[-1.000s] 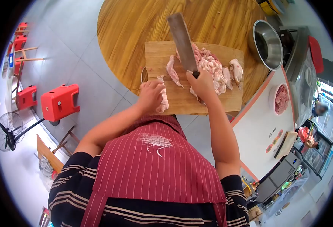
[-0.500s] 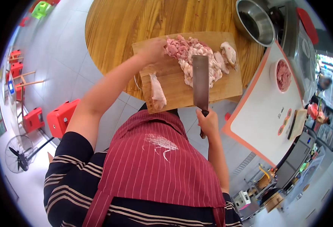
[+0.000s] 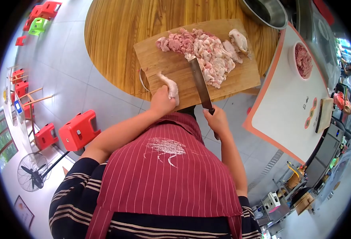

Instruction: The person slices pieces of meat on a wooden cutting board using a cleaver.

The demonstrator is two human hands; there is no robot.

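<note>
My left hand (image 3: 162, 100) is closed around a pale strip of raw meat (image 3: 170, 84) near the front left edge of a wooden cutting board (image 3: 241, 83). My right hand (image 3: 217, 120) grips the handle of a cleaver (image 3: 200, 81), whose blade points away from me over the board's near part. Beyond the blade lies a heap of chopped pale, fatty meat (image 3: 213, 59). Pinker chopped meat (image 3: 178, 41) adjoins it on the left. A larger uncut piece (image 3: 238, 40) rests at the heap's right side.
The board lies on a round wooden table (image 3: 115, 51). A metal bowl (image 3: 277, 18) stands at its far right. On a white side table (image 3: 279, 103) is a white bowl of meat (image 3: 303, 61). Red stools (image 3: 80, 130) and a fan (image 3: 33, 172) stand to the left.
My left hand has moved from the pinker chopped meat back toward me and taken hold of the pale strip. The cleaver's tip has swung left.
</note>
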